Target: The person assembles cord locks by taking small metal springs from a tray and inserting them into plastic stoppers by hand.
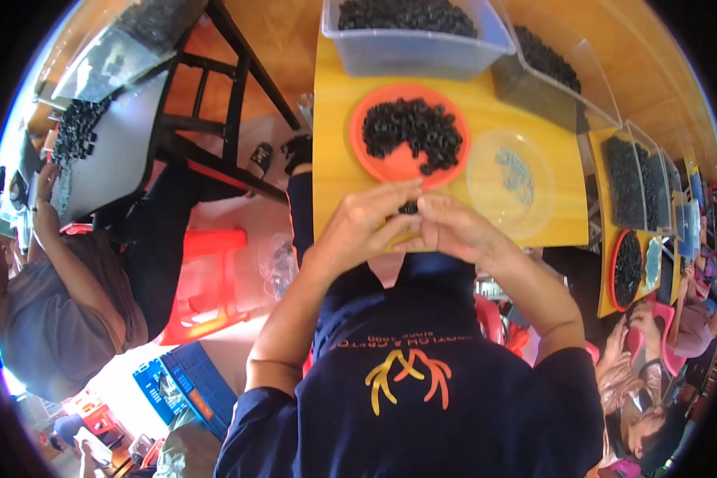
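Observation:
Both my hands meet at the near edge of the yellow table (334, 103), over my lap. Between them sits a small black part (409, 208), like the ring-shaped pieces close by. My left hand (366, 220) curls its fingers around this part from one side. Thumb and fingers of my right hand (458, 227) pinch at it from the other. Just beyond my fingers lies a round red plate (394, 166) with a heap of small black ring-like pieces (414, 131). To its right, a clear round dish (490, 195) carries tiny pale bluish bits (516, 177).
At the far side stand a clear plastic bin (414, 54) and another tilted bin (534, 92), both full of black pieces. A red stool (211, 279) and a blue crate (185, 390) are at left. People work at neighbouring tables on both sides.

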### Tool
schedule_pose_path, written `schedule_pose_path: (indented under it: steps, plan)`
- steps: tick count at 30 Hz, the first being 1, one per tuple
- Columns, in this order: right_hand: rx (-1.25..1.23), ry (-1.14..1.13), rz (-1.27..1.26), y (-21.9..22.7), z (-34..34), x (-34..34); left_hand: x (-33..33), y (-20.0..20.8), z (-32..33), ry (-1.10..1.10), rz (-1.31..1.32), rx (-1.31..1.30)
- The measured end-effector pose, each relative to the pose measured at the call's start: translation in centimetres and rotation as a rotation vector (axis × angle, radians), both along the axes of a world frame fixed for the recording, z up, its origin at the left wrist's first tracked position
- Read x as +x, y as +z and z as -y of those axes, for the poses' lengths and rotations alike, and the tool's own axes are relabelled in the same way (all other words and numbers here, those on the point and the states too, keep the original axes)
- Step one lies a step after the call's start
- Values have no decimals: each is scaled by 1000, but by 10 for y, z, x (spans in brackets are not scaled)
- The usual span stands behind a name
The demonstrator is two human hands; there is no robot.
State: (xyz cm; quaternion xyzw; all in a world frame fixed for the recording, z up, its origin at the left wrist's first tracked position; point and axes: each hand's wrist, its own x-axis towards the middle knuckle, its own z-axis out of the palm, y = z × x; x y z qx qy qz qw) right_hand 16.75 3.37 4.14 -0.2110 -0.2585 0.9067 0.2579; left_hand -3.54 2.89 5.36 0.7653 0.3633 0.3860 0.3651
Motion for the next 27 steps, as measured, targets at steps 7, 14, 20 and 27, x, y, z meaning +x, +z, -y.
schedule_pose_path:
  steps: [7,14,20,27]
  plan:
    - [-2,-18,11,1,4,-4,6,-9,7,62,-30,116]
    - [372,-62,461,18,-28,-2,16,-21,5,236,211,3]
    - [543,-210,532,84,-149,-3,15,-68,10,339,419,-194]
    - [675,-497,542,137,-177,-19,14,-85,7,353,443,-324]
